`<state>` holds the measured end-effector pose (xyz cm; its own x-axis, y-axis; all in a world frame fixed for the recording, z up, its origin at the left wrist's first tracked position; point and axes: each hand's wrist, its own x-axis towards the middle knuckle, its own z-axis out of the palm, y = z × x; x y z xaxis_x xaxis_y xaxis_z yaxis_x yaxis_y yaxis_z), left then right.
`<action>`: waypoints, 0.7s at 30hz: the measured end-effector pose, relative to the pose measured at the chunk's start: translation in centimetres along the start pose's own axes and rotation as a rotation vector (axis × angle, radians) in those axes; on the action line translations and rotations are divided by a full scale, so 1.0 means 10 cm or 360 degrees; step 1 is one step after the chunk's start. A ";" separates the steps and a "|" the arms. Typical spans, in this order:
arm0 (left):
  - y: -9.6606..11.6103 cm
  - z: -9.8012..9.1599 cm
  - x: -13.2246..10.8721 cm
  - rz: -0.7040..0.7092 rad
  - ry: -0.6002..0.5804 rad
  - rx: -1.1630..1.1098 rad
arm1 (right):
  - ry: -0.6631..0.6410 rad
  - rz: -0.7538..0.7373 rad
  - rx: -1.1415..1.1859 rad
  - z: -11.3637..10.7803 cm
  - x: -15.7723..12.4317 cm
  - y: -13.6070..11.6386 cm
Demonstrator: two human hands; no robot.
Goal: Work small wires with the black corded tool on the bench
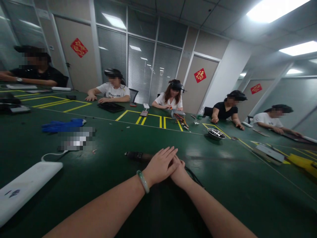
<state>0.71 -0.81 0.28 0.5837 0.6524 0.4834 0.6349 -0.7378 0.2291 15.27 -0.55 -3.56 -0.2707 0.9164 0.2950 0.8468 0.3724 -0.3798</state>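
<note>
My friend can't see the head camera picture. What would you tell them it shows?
A person's left hand lies over their right hand, hiding part of a dark, stick-shaped tool on a green table. Five other people sit across the table.

a green table (242,178) holds a dark tool (140,156), a white power bank (29,185), a metal bowl (216,137) and a bottle (198,117).

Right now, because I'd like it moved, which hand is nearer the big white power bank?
Left. The left hand lies to the right of the white power bank, apart from it; the right hand is farther right, partly underneath.
</note>
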 end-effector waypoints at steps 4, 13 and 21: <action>-0.06 0.07 0.00 -0.0013 -0.0036 -0.0008 | 0.0010 0.0188 -0.0255 -0.52 -0.19 0.17; -0.07 0.10 0.04 0.0006 -0.0184 0.0092 | -0.0653 0.0605 -0.0472 -0.96 -0.42 0.35; 0.01 0.00 0.05 0.0002 -0.0236 0.0111 | 0.0048 0.0663 -0.0275 -0.86 -0.30 0.39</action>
<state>1.06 -0.60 0.55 0.6497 0.6735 0.3526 0.6645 -0.7284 0.1668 23.29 -3.09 1.66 0.1209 0.9773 0.1741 0.9454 -0.0599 -0.3205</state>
